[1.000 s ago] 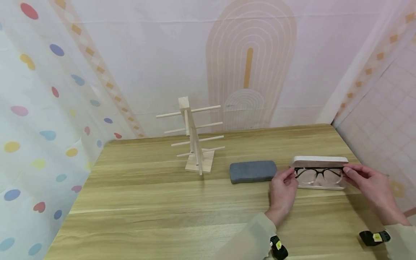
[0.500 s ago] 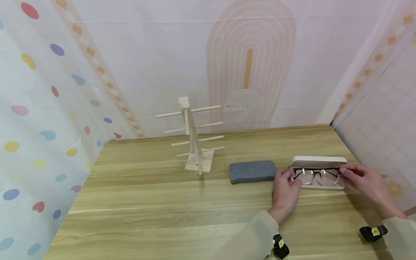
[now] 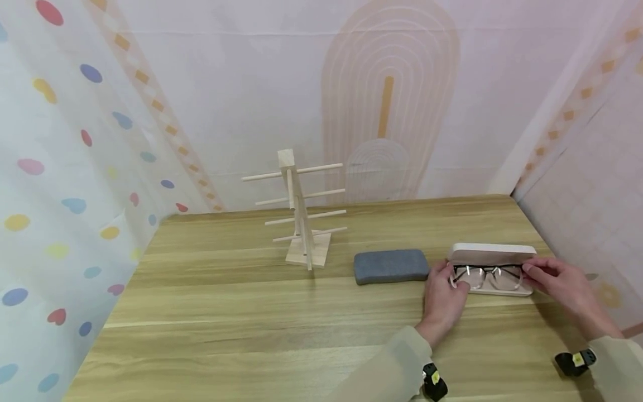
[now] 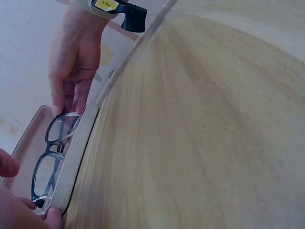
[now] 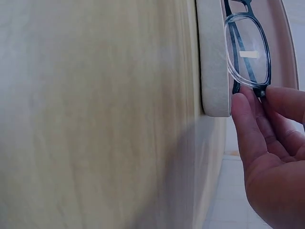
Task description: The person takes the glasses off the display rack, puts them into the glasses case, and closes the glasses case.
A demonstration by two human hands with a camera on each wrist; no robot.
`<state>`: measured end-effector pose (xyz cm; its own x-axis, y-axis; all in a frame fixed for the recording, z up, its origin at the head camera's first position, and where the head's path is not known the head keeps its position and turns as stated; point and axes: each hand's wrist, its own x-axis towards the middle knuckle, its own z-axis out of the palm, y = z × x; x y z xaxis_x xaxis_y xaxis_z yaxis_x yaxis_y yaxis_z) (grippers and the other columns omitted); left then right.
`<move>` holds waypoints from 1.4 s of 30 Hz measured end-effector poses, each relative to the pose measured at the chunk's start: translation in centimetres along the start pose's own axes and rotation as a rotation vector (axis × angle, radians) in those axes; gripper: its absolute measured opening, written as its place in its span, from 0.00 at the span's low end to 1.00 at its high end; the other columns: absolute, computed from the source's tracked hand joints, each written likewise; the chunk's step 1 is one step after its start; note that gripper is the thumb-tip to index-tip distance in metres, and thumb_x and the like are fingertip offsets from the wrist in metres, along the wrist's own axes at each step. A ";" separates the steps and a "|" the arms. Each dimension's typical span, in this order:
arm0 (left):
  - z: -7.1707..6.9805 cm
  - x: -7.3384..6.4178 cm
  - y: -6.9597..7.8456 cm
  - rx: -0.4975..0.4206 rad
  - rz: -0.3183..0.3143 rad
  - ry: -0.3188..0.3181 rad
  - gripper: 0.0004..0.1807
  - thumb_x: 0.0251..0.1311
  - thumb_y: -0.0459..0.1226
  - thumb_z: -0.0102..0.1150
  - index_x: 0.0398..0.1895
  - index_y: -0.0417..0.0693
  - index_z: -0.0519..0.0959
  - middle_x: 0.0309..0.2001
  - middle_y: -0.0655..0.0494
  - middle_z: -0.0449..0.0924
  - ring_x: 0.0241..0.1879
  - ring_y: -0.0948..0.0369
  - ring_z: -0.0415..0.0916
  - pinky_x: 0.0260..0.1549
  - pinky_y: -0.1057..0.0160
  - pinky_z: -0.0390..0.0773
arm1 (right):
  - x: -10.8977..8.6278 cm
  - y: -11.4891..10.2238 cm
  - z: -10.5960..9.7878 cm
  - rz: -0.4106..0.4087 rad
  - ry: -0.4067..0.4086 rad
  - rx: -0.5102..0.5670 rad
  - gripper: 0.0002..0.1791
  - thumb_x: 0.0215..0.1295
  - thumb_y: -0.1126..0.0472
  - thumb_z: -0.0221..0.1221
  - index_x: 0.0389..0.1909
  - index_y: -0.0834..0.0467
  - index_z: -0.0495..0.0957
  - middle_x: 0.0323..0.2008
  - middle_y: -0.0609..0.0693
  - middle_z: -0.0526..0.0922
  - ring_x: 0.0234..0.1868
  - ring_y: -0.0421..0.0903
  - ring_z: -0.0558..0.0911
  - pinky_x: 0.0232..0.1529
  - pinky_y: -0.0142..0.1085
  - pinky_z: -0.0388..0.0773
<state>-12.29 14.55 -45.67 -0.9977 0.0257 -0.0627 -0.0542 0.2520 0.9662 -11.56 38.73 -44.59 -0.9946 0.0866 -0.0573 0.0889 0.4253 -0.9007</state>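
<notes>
A pair of eyeglasses [image 3: 494, 277] with a black upper frame and clear lower rims sits low in an open white glasses case [image 3: 494, 248]. Its temples look folded behind the lenses. My left hand [image 3: 444, 298] grips the left end of the glasses, with its thumb by the case's front edge. At the other end, my right hand [image 3: 570, 287] pinches the hinge corner of the frame. The right wrist view shows the right hand's fingertips [image 5: 274, 93] on that hinge. In the left wrist view, part of the left hand [image 4: 19, 210] lies beside the case.
A closed grey-blue glasses case [image 3: 390, 266] lies just left of my left hand. Farther left stands a wooden rack [image 3: 300, 215] with several thin horizontal pegs. The wood-grain table [image 3: 241, 329] ends against patterned cloth [image 3: 251, 84] at the back and sides.
Both hands have moved slightly left, then a little toward me, and the glasses have sunk lower into the open white case. The grey-blue case and rack stay in place.
</notes>
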 end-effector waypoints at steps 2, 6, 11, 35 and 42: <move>0.1 -0.1 0.1 -0.002 -0.005 -0.004 0.28 0.55 0.32 0.65 0.62 0.36 0.81 0.66 0.54 0.75 0.65 0.58 0.71 0.66 0.63 0.70 | 0.0 0.0 0.0 -0.002 0.003 0.005 0.10 0.77 0.61 0.59 0.37 0.48 0.86 0.31 0.32 0.87 0.33 0.28 0.84 0.34 0.21 0.79; 0.3 -0.3 0.3 0.016 0.015 -0.002 0.29 0.54 0.32 0.66 0.62 0.35 0.81 0.63 0.54 0.77 0.63 0.59 0.73 0.64 0.64 0.71 | -0.1 -0.2 0.0 -0.023 0.029 -0.100 0.12 0.78 0.60 0.57 0.43 0.64 0.84 0.30 0.32 0.86 0.32 0.28 0.83 0.33 0.21 0.79; 0.8 -0.6 0.6 0.062 0.048 -0.006 0.29 0.53 0.33 0.67 0.62 0.34 0.80 0.60 0.55 0.77 0.61 0.61 0.73 0.62 0.67 0.72 | -0.5 -0.1 -0.2 -0.086 0.106 -0.339 0.17 0.78 0.59 0.58 0.45 0.73 0.82 0.29 0.29 0.83 0.32 0.21 0.75 0.32 0.20 0.71; 0.2 -0.6 0.9 0.288 -0.006 -0.090 0.33 0.56 0.40 0.67 0.68 0.44 0.78 0.65 0.58 0.71 0.65 0.63 0.67 0.63 0.68 0.69 | 0.2 -0.4 0.4 -0.061 0.107 -0.532 0.17 0.75 0.58 0.57 0.44 0.70 0.85 0.41 0.66 0.87 0.36 0.41 0.76 0.30 0.29 0.67; -0.1 -0.5 0.8 0.294 -0.003 -0.095 0.33 0.56 0.41 0.67 0.68 0.44 0.77 0.65 0.58 0.71 0.65 0.63 0.67 0.63 0.68 0.69 | 0.5 -0.5 0.6 -0.034 0.087 -0.541 0.19 0.76 0.57 0.56 0.45 0.70 0.84 0.43 0.66 0.86 0.38 0.44 0.77 0.33 0.32 0.69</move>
<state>-11.89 14.61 -44.82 -0.9886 0.1114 -0.1014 -0.0289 0.5208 0.8532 -12.16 38.01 -44.43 -0.9913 0.1290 0.0249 0.0942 0.8297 -0.5502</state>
